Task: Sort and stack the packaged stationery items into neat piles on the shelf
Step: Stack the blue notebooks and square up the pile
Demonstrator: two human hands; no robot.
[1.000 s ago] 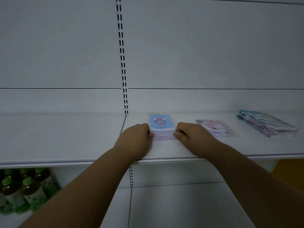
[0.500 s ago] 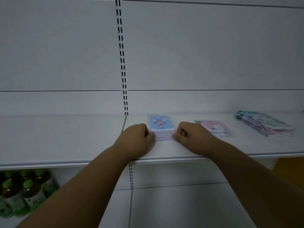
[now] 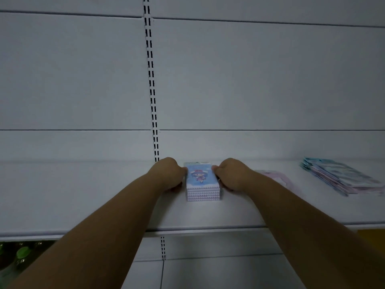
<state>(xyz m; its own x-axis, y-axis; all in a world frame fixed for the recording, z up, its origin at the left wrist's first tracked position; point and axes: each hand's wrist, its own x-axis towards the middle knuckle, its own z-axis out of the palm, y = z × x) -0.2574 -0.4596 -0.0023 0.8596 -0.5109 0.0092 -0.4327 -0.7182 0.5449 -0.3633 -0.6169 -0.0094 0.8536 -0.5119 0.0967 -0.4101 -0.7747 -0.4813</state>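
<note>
A stack of several small packaged notepads (image 3: 203,185), the top one blue with a cartoon figure, stands on the white shelf (image 3: 83,197) just right of the slotted upright. My left hand (image 3: 166,174) has its curled fingers against the stack's left side. My right hand (image 3: 232,174) holds the right side the same way, so the stack is clamped between both hands. The fingertips are hidden behind the stack's edges.
A flat pink packaged item (image 3: 279,179) lies right of my right arm, partly hidden by it. A fanned pile of blue and pink packets (image 3: 337,177) sits at the shelf's right end. Green-capped bottles (image 3: 18,257) stand on the level below, bottom left.
Both hands moved from the stack's near corners back along its sides, and the stack now sits deeper on the shelf. The camera tilted up.
</note>
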